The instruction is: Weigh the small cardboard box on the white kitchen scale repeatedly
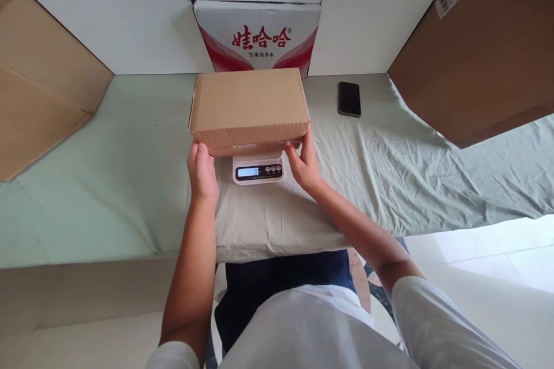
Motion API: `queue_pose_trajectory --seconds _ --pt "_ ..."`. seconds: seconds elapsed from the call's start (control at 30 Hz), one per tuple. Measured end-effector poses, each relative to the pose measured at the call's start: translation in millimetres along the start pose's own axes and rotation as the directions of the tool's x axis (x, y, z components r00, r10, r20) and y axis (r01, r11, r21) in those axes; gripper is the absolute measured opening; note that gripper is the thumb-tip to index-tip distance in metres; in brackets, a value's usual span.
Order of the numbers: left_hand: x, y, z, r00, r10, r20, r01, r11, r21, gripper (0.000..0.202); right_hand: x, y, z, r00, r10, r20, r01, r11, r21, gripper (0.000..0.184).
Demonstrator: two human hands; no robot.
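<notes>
Both hands hold a closed brown cardboard box by its near lower corners. My left hand grips the left corner, its thumb at the front edge and its other fingers mostly hidden. At the right corner, my right hand has its thumb against the front and a finger along the side. Beneath the box is a white digital scale, its lit display appearing to read 0. The box covers the weighing platform, so I cannot tell whether they touch.
A black smartphone lies to the right on the green cloth. A white and red carton stands behind the box. Large cardboard pieces flank the surface at left and right.
</notes>
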State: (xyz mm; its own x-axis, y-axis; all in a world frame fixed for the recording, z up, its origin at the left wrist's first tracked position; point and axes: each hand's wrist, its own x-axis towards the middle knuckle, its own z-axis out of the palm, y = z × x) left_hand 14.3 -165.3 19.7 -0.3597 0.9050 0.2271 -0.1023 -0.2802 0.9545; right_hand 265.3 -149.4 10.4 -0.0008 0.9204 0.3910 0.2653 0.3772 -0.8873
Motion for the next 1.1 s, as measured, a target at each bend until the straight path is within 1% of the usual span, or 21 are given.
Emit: queue_pose_trajectory --seconds 0.17,0.27,0.37,0.53,0.67,0.73,0.8,0.83,0.87,0.9,0.93,0.97,1.0,1.03,1.07,1.1 --pt "-5.8 -5.7 3.4 1.000 -0.030 -0.009 0.030 0.999 0.018 0.066 -3.3 2.3 2.1 0.998 0.058 -0.016 -0.058 0.998 0.037 0.084" --pt "-3.6 -10.6 0.8 0.999 -0.033 -0.008 0.033 0.998 0.045 0.070 -4.9 5.9 4.2 0.998 0.056 -0.017 -0.055 0.998 0.035 0.084" --pt "-2.8 -14.3 -2.0 1.000 -0.028 0.006 0.028 0.998 0.061 0.070 -5.5 8.7 4.7 0.999 0.046 -0.017 -0.045 0.999 0.028 0.087" --pt "-6.5 -13.4 -3.9 1.000 -0.026 0.000 0.026 0.998 0.053 0.066 -7.6 11.1 3.1 0.999 0.051 -0.010 -0.050 0.998 0.045 0.088" --pt "-8.0 -11.3 0.9 0.999 -0.038 -0.015 0.039 0.998 0.039 0.063 -10.9 10.8 6.1 0.998 0.060 -0.019 -0.059 0.998 0.031 0.083" --pt "-5.6 -8.3 5.7 0.999 -0.039 -0.007 0.039 0.998 0.050 0.061 -10.0 7.0 8.3 0.997 0.074 -0.023 -0.073 0.997 0.031 0.080" --pt "-3.0 -0.9 6.3 0.999 -0.034 -0.003 0.034 0.998 0.058 0.062 -7.9 -2.6 6.1 0.995 0.101 -0.025 -0.099 0.994 0.041 0.083" --pt "-3.5 4.6 2.5 1.000 -0.012 -0.018 0.013 0.998 0.064 0.063 -7.6 -10.2 1.4 0.993 0.112 -0.033 -0.110 0.993 0.051 0.086" --pt "-6.4 10.9 -5.2 0.998 0.033 -0.051 -0.029 0.996 0.080 0.063 -9.0 -19.4 -6.5 0.992 0.112 -0.050 -0.109 0.992 0.062 0.087" --pt "-12.9 17.3 -17.3 0.989 0.106 -0.107 -0.094 0.989 0.116 0.064 -13.0 -29.9 -18.1 0.991 0.105 -0.087 -0.099 0.993 0.070 0.087" --pt "-23.7 23.0 -33.7 0.959 0.220 -0.178 -0.187 0.965 0.181 0.061 -20.3 -40.9 -33.1 0.989 0.068 -0.133 -0.060 0.996 0.069 0.080" --pt "-39.0 27.1 -53.6 0.908 0.348 -0.233 -0.280 0.918 0.281 0.058 -31.7 -51.4 -51.2 0.980 0.005 -0.199 0.004 0.999 0.045 0.071" --pt "-58.7 29.0 -75.4 0.846 0.465 -0.262 -0.341 0.849 0.404 0.058 -47.1 -60.3 -71.2 0.957 -0.051 -0.284 0.053 0.999 -0.002 0.066" --pt "-81.9 28.5 -96.9 0.760 0.563 -0.324 -0.352 0.777 0.522 0.060 -66.1 -66.8 -92.0 0.930 -0.076 -0.358 0.060 0.997 -0.055 0.067" --pt "-107.3 25.9 -116.1 0.709 0.590 -0.385 -0.280 0.737 0.615 0.063 -88.1 -70.3 -112.2 0.957 0.005 -0.291 -0.033 0.995 -0.094 0.075" --pt "-133.0 21.8 -131.1 0.677 0.589 -0.441 -0.175 0.711 0.681 0.060 -112.2 -70.7 -130.2 0.973 0.136 -0.186 -0.158 0.981 -0.113 0.082"
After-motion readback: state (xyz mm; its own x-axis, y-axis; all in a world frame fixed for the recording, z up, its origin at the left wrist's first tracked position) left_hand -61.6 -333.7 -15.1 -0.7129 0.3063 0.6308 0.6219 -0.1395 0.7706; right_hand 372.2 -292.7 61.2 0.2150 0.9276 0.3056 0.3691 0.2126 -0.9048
